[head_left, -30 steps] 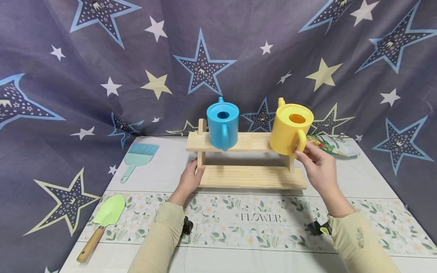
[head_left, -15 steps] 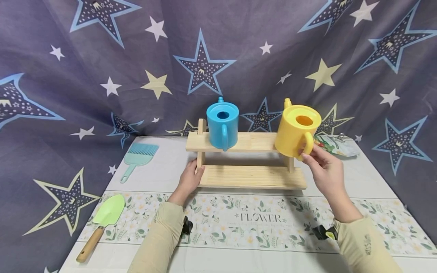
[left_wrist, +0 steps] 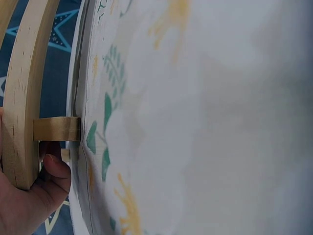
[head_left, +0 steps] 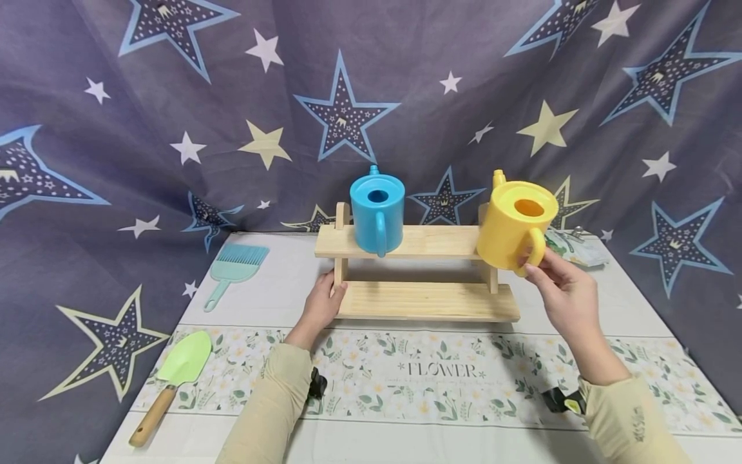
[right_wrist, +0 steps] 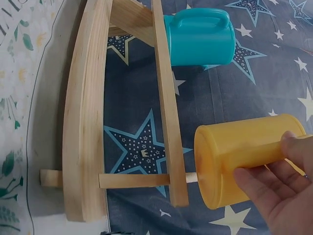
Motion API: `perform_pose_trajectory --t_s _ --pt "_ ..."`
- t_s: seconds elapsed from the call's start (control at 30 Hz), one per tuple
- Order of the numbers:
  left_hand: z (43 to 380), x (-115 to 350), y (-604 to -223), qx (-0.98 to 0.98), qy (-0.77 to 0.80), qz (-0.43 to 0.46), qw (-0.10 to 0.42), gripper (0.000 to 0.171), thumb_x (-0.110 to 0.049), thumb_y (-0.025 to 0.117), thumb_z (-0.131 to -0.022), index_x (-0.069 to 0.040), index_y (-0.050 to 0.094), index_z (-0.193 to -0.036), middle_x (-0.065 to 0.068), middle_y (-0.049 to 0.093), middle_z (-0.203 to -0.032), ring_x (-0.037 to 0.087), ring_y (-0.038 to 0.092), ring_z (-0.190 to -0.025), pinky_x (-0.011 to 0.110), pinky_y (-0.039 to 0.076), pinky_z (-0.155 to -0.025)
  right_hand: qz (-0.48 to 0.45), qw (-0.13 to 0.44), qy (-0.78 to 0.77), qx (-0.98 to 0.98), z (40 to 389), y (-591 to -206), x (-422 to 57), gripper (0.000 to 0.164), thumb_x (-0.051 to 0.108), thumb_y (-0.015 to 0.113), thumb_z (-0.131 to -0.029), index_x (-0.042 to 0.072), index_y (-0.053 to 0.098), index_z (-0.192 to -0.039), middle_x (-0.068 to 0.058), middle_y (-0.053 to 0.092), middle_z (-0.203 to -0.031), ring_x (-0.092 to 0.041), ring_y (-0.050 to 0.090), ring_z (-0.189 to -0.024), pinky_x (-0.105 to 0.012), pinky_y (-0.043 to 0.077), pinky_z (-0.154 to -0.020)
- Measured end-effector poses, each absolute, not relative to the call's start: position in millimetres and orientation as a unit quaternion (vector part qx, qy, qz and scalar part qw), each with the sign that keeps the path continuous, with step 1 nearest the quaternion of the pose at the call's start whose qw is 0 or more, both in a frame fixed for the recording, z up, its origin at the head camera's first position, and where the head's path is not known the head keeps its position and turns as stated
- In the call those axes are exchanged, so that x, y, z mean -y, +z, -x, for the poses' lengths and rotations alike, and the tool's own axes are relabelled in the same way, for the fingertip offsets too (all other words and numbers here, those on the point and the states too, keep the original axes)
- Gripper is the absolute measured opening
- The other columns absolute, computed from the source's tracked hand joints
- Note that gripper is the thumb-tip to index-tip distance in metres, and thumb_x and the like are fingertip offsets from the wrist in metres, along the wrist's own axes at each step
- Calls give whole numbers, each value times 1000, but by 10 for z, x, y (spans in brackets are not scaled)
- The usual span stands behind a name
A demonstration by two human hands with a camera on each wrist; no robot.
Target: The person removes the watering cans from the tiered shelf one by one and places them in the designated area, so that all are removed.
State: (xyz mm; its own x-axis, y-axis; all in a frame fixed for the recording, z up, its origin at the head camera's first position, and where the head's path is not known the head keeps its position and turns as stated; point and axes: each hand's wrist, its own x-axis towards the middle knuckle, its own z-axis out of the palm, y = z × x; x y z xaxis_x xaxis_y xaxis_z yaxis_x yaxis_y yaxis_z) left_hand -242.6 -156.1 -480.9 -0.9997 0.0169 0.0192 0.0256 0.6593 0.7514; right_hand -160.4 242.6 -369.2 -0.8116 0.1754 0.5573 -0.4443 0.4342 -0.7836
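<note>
My left hand (head_left: 320, 301) grips the left end of a two-tier wooden plant stand (head_left: 429, 301); in the left wrist view, its fingers (left_wrist: 57, 169) curl around the lower board. A yellow watering can (head_left: 510, 229) is held by its handle in my right hand (head_left: 574, 303), at the right end of the upper board. In the right wrist view, a gap shows between the can's base (right_wrist: 208, 166) and that board (right_wrist: 168, 103). Upright on the left part of the upper board stands a blue watering can (head_left: 378, 222), spout toward the backdrop and handle toward me.
A mint-green hand brush (head_left: 234, 267) lies at the back left of the table. Nearer on that side is a green trowel (head_left: 185, 357) with a wooden handle. A printed packet (head_left: 582, 250) lies at the back right. Behind everything hangs a star-patterned curtain (head_left: 446, 38).
The right hand has moved the yellow watering can to the right along the upper board's end, uncovering more of that board. The left hand, stand and blue can have stayed in place.
</note>
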Motion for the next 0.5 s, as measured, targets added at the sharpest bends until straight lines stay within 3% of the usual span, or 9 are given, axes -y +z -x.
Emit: perform_pose_trajectory --t_s 0.5 --pt "2422 1562 -4803 912 -411 15 9 51 -31 46 -104 -9 38 -150 16 43 -143 34 41 -134 51 32 -111 -63 299 500 810 1491 -3716 -2584 37 -4 68 -88 -3 64 -125 11 70 -100 7 65 -87 -11 52 -76"
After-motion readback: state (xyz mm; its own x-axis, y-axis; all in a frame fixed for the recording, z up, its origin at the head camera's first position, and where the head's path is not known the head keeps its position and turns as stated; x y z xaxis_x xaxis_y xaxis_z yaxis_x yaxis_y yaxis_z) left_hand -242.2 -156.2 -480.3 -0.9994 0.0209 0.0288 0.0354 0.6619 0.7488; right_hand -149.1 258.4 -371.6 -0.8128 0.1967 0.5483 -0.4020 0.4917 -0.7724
